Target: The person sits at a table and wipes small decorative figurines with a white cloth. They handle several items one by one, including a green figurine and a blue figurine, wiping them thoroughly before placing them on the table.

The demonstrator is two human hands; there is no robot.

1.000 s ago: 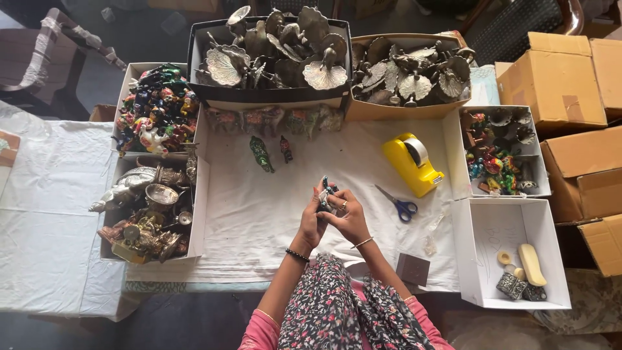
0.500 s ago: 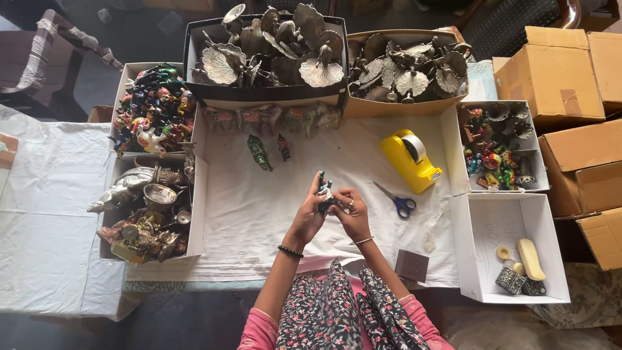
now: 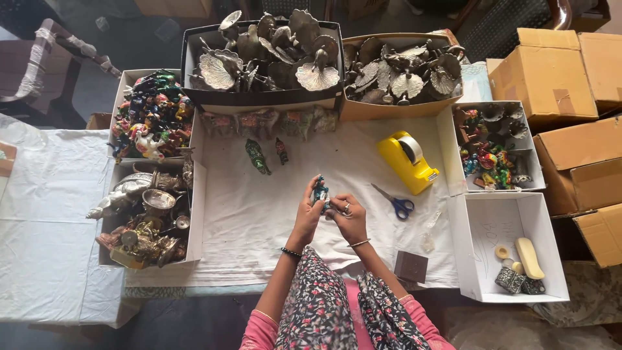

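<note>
**Two hands holding a small painted figurine over a white cloth**

The left hand (image 3: 307, 217) and right hand (image 3: 350, 217) meet above the white tablecloth (image 3: 259, 214), fingers closed together around a small dark blue-green figurine (image 3: 320, 192). Just right of the hands lie blue-handled scissors (image 3: 395, 202), and beyond them a yellow tape dispenser (image 3: 407, 161). Two more small figurines (image 3: 265, 155) stand farther up the cloth. Open boxes of metal ornaments (image 3: 265, 55) and coloured figures (image 3: 150, 116) ring the table.

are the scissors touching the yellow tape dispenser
Apart. In the head view the blue-handled scissors lie on the white cloth just below-left of the yellow tape dispenser, with a strip of bare cloth visible between the blade tip and the dispenser's edge.
</note>
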